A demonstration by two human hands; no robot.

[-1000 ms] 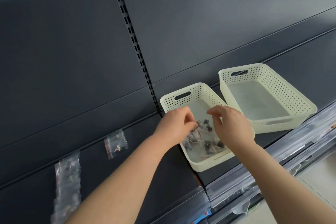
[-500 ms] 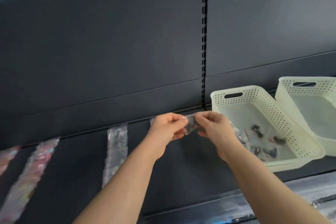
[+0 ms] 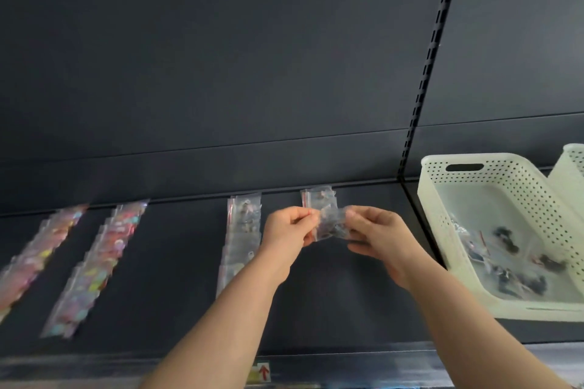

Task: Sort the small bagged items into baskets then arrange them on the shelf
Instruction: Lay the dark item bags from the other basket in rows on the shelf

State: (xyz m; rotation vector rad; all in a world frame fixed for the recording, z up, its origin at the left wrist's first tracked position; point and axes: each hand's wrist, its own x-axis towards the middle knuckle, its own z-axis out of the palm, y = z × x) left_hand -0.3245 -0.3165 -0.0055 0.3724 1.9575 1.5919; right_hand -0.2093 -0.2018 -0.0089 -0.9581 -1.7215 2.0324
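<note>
My left hand [image 3: 289,230] and my right hand [image 3: 376,232] pinch one small clear bag [image 3: 331,224] between them, just above the dark shelf [image 3: 331,300]. Behind it a single clear bag [image 3: 319,197] lies flat against the back edge. To the left runs a row of overlapping clear bags [image 3: 241,237]. A cream perforated basket [image 3: 442,199] stands at the right with several bagged dark items [image 3: 512,256] in it. A second cream basket [image 3: 568,174] peeks in at the far right.
Two rows of bags with colourful contents, the inner row [image 3: 98,265] and the outer row [image 3: 34,259], lie on the shelf's left part. A slotted upright [image 3: 426,60] divides the dark back panel. A price rail with a red arrow label [image 3: 264,371] runs along the front edge.
Both hands lifted a small bag out of the basket and carried it left over the shelf. The view has swung left, bringing the rows of bags into sight.
</note>
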